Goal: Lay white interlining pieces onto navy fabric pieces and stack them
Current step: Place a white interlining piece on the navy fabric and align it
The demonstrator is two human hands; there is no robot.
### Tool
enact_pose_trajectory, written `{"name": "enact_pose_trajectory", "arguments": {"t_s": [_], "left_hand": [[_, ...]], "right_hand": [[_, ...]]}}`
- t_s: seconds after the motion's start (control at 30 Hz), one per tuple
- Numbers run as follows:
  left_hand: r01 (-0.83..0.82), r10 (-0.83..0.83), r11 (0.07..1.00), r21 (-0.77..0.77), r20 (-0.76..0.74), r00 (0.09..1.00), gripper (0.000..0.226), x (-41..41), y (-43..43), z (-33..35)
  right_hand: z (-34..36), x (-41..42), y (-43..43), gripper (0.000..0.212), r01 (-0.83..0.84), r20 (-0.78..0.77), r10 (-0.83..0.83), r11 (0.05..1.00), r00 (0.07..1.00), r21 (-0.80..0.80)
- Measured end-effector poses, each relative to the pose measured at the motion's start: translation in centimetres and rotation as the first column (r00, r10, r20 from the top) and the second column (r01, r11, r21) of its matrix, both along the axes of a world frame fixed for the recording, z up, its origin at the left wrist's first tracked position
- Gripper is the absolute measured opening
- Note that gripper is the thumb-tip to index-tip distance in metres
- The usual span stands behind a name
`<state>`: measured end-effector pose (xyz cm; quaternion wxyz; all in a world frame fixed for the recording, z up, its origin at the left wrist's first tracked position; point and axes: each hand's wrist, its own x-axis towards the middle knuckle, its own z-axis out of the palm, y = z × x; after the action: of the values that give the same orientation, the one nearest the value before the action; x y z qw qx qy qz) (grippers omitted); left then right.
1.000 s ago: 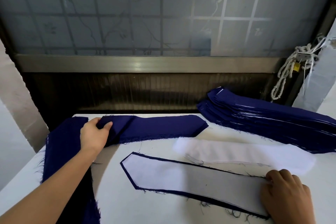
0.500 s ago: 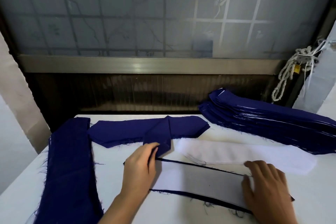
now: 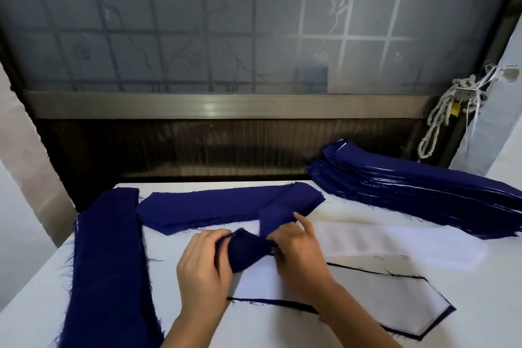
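Both hands bunching a fresh navy piece over the lined one

Head view: my left hand [image 3: 203, 265] grips the crumpled near end of a navy piece [image 3: 248, 251], fingers curled round it. My right hand [image 3: 299, 257] pinches the same piece just right of that, where it runs up toward the navy pile [image 3: 214, 206] at the far side. The piece hangs slightly above the lined piece [image 3: 381, 299], which lies flat on the table [image 3: 42, 305] at near right. The white interlining pile [image 3: 395, 240] sits just beyond it, with the finished stack [image 3: 423, 186] at far right.

Handling, my guess: light, limp cloth with frayed edges, folds on itself; best taken at the two ends and pulled flat, not mid-length.

Versus half a second ago: the right hand was flat on the lined piece and has now left it for the navy piece, which the left was dragging alone; the piece is more bunched
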<state>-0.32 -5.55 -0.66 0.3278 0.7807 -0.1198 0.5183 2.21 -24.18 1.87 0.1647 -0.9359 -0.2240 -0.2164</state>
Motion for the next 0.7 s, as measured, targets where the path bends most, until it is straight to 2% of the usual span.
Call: {"name": "enact_pose_trajectory", "arguments": {"t_s": [0.07, 0.17, 0.27, 0.37, 0.47, 0.53, 0.63, 0.7], "left_hand": [[-0.039, 0.035, 0.995, -0.097, -0.036, 0.999, 0.02, 0.2, 0.0, 0.0], [-0.063, 0.035, 0.966, -0.25, -0.115, 0.993, 0.024, 0.2, 0.0, 0.2], [-0.09, 0.034, 0.931, -0.354, -0.161, 0.986, 0.013, 0.1, 0.1, 0.3], [-0.124, 0.031, 0.9, -0.418, -0.221, 0.975, 0.012, 0.0, 0.1, 0.6], [-0.178, 0.03, 0.87, -0.46, -0.311, 0.95, 0.017, 0.1, 0.2, 0.5], [-0.207, 0.029, 0.856, -0.473, -0.356, 0.934, 0.019, 0.1, 0.3, 0.4], [-0.273, 0.079, 0.867, -0.417, -0.427, 0.901, 0.016, 0.3, 0.5, 0.3], [-0.344, 0.127, 0.866, -0.362, -0.507, 0.853, 0.015, 0.5, 0.8, 0.2]], "right_hand": [[0.0, -0.2, -2.5, 0.034, 0.021, 0.138, -0.016, 0.999, 0.99, -0.028], [0.1, -1.2, -6.6, 0.033, 0.131, 0.297, -0.107, 0.989, 0.949, -0.063], [-0.1, -3.2, -11.1, 0.025, 0.273, 0.401, -0.233, 0.961, 0.886, -0.046], [-0.6, -5.3, -15.5, 0.014, 0.402, 0.451, -0.363, 0.915, 0.815, 0.01], [-1.2, -7.1, -18.0, 0.034, 0.55, 0.344, -0.583, 0.812, 0.736, 0.197], [-1.6, -8.0, -18.4, 0.036, 0.579, 0.223, -0.674, 0.727, 0.704, 0.369], [-1.9, -8.5, -18.0, 0.019, 0.59, 0.021, -0.709, 0.603, 0.705, 0.537], [-1.7, -8.7, -17.8, 0.03, 0.609, -0.104, -0.69, 0.546, 0.716, 0.576]]}}
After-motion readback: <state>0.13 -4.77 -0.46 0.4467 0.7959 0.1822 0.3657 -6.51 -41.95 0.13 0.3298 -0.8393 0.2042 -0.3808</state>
